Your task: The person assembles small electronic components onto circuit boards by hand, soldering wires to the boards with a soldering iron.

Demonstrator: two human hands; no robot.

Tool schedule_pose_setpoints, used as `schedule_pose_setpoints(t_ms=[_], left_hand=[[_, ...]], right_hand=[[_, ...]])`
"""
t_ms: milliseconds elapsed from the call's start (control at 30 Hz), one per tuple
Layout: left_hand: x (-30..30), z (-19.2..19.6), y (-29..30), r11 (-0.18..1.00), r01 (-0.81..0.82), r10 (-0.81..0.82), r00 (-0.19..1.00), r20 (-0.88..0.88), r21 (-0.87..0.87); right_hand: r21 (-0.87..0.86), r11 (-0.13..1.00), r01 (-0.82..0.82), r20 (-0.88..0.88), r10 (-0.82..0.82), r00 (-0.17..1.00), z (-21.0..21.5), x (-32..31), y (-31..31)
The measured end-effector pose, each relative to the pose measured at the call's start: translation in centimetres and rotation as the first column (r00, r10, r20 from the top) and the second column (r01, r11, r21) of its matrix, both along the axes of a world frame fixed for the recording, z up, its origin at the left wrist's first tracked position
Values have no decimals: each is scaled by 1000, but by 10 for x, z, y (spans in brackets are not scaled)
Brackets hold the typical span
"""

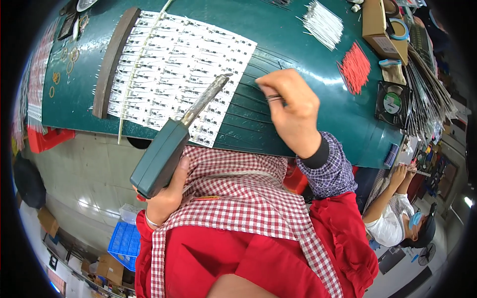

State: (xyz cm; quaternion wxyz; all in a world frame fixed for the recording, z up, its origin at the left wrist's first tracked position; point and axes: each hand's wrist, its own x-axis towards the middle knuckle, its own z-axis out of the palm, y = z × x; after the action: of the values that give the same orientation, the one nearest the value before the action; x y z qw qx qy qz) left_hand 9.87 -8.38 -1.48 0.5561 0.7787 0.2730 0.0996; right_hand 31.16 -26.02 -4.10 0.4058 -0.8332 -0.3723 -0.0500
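Note:
My left hand (169,197) is wrapped round the handle of a green soldering gun (161,156). Its metal tip points up and to the right, over the right part of a white panel of small circuit boards (184,59). My right hand (295,111) is closed in a pinch at the right of the panel, holding a few thin black wires (275,98). Long black wires (246,117) run from the panel's right edge across the green table, just left of that hand.
A dark bar (115,62) and a pale strip (130,82) lie across the panel's left part. White wires (323,25) and red wires (355,68) are piled at the far right. Beyond them are a cardboard box (380,32) and a solder spool (392,103). A co-worker (397,218) sits at right.

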Motion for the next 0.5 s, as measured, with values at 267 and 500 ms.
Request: schedule_pose_setpoints(t_ms=[267, 500], left_hand=[[9, -7, -1, 997, -68, 63, 994, 89, 45], [6, -10, 0, 994, -111, 108, 989, 101, 23]], right_hand=[[-148, 973, 178, -14, -182, 983, -4, 22, -25], [-304, 938, 167, 16, -171, 985, -2, 21, -25]])
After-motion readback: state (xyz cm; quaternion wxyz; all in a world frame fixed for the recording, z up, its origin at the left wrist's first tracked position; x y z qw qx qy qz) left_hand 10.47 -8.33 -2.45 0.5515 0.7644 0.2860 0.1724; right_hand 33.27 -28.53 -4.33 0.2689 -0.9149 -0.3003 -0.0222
